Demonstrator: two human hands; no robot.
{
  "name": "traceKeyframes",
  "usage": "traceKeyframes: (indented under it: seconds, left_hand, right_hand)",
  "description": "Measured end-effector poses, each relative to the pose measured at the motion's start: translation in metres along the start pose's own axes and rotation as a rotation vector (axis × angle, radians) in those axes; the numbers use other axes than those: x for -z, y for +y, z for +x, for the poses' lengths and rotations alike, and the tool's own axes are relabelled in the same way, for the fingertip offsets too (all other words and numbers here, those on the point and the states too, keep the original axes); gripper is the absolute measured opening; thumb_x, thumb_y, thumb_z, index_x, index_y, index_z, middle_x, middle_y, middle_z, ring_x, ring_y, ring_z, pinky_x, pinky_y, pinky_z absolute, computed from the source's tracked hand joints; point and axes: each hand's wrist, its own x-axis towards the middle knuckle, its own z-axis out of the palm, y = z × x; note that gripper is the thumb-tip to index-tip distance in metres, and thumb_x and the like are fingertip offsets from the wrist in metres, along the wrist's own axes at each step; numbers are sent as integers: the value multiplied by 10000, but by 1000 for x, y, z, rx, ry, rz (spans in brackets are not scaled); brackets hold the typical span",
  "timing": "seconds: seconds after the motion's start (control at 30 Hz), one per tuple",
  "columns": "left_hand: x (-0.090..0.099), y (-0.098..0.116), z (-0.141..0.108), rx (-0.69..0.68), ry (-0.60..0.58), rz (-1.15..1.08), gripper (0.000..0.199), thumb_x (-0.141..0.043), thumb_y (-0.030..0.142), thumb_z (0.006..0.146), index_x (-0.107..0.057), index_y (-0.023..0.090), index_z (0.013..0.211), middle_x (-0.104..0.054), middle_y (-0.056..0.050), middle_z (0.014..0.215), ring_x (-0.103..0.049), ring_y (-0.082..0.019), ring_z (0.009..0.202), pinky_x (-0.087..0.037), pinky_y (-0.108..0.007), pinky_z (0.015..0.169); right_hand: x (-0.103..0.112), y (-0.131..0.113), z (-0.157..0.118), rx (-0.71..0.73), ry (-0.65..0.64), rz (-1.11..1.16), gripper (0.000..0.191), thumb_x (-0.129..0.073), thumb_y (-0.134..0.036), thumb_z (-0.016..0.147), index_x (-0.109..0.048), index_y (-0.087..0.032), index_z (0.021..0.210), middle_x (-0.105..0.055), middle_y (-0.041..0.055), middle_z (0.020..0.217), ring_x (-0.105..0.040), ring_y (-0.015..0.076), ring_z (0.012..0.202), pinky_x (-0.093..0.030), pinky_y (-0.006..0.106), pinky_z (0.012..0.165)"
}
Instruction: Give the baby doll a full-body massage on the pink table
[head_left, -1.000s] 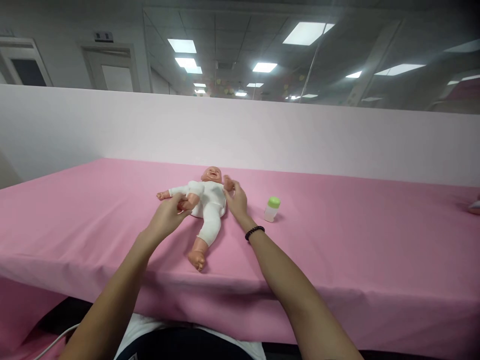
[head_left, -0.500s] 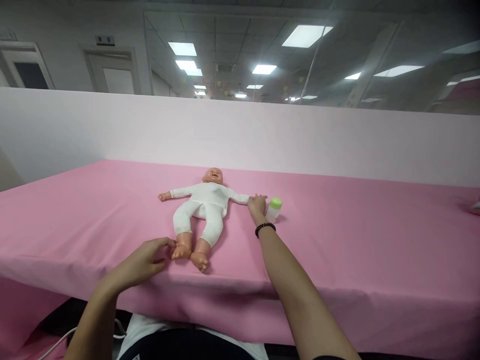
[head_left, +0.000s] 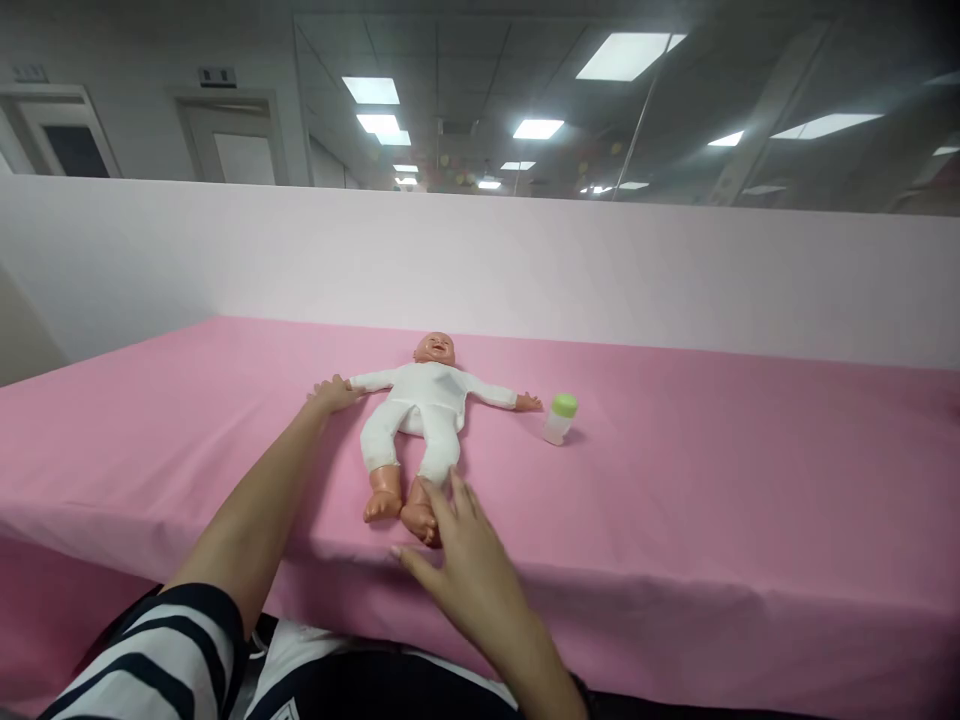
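A baby doll [head_left: 429, 395] in a white suit lies on its back, arms spread and bare feet toward me. My left hand [head_left: 334, 393] reaches to the doll's arm on the left and is closed around its hand, which my fingers mostly hide. My right hand [head_left: 471, 555] is open, fingers spread, above the table's front edge beside the doll's foot [head_left: 420, 520]; it holds nothing. Just beyond the doll's other hand [head_left: 529, 402] stands a small clear bottle with a green cap [head_left: 561, 420].
Pink cloth [head_left: 712, 480] covers the wide table and hangs over its front edge. A low white wall [head_left: 525, 265] runs along the back, with glass panes [head_left: 480, 80] above it. Two doors show behind at the left.
My right hand has let go of the doll's hand near the bottle and drawn back to the feet. My left hand has moved forward from the feet to the doll's other hand.
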Motion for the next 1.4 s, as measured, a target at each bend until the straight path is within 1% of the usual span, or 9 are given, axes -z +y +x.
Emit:
traceKeyframes:
  seconds: [0.23, 0.43, 0.6, 0.7, 0.83, 0.97, 1.17, 1.27, 1.4]
  left_hand:
    - [-21, -31, 10, -134, 133, -373, 570, -694, 402, 798, -507, 142, 1270, -672, -160, 1129, -642, -295, 1072, -496, -371, 878]
    - [-8, -22, 17, 13, 320, -927, 683, -818, 251, 694, -508, 138, 1291, -666, -146, 1170, -662, -244, 1064, -552, -347, 879]
    - [-23, 32, 4, -388, 439, -1040, 326, -816, 188, 681, -697, 150, 982, -659, -144, 1204, -666, -267, 1089, -551, -425, 967]
    - [-39, 56, -15, -709, 518, -812, 234, -735, 139, 758, -758, 198, 984, -644, -121, 1276, -622, -272, 1172, -534, -433, 992]
    - [-48, 58, -28, -914, 398, -684, 283, -591, 105, 863, -760, 226, 1055, -735, -67, 1090, -685, -205, 976, -554, -361, 906]
    - [-43, 46, -15, -722, 465, -851, 264, -670, 211, 856, -719, 208, 1115, -736, -66, 1094, -676, -212, 988, -532, -361, 926]
    - [-47, 18, 16, -70, 489, -1072, 88, -606, 265, 894, -584, 202, 837, -644, -26, 814, -624, -178, 781, -529, -340, 776]
    - [-51, 14, 21, -56, 481, -1090, 111, -624, 190, 857, -527, 207, 806, -589, -11, 759, -616, -171, 749, -527, -330, 742]
    - [-50, 30, 10, -224, 483, -1117, 183, -679, 197, 830, -577, 205, 982, -676, -55, 978, -666, -187, 913, -539, -340, 847]
  right_hand:
    - [-29, 10, -17, -85, 97, 69, 465, -605, -392, 926, -584, -397, 1390, -705, 104, 1186, -656, 376, 1070, -519, 590, 905]
    - [17, 12, 5, -127, 337, 281, 319, -534, -329, 970, -619, -349, 1276, -685, 72, 1254, -669, 287, 1109, -567, 467, 917]
    - [55, 18, 84, -36, 136, 286, 471, -550, -140, 889, -566, -253, 1347, -684, 74, 1255, -671, 241, 1074, -539, 410, 938]
    - [42, 25, 138, 81, -31, 216, 392, -506, -5, 805, -676, -198, 1101, -725, 59, 1050, -663, 217, 977, -522, 359, 877]
    - [19, 34, 171, 131, -89, 180, 385, -509, 43, 746, -697, -185, 993, -720, 56, 1004, -644, 212, 950, -506, 349, 865]
    - [38, 32, 143, 114, -45, 265, 440, -508, 9, 793, -679, -206, 1137, -719, 60, 1090, -646, 218, 1021, -509, 365, 909]
    - [73, 33, 38, 32, -181, 294, 423, -473, -49, 880, -655, -264, 1195, -710, 28, 1106, -670, 176, 982, -540, 303, 876]
    - [65, 42, 9, -5, -141, 275, 416, -408, -48, 906, -650, -255, 1173, -712, 32, 1093, -684, 163, 951, -558, 272, 829]
    - [60, 40, 30, 89, -58, 210, 442, -372, -63, 948, -639, -264, 1237, -705, 32, 1191, -675, 178, 1064, -539, 303, 924]
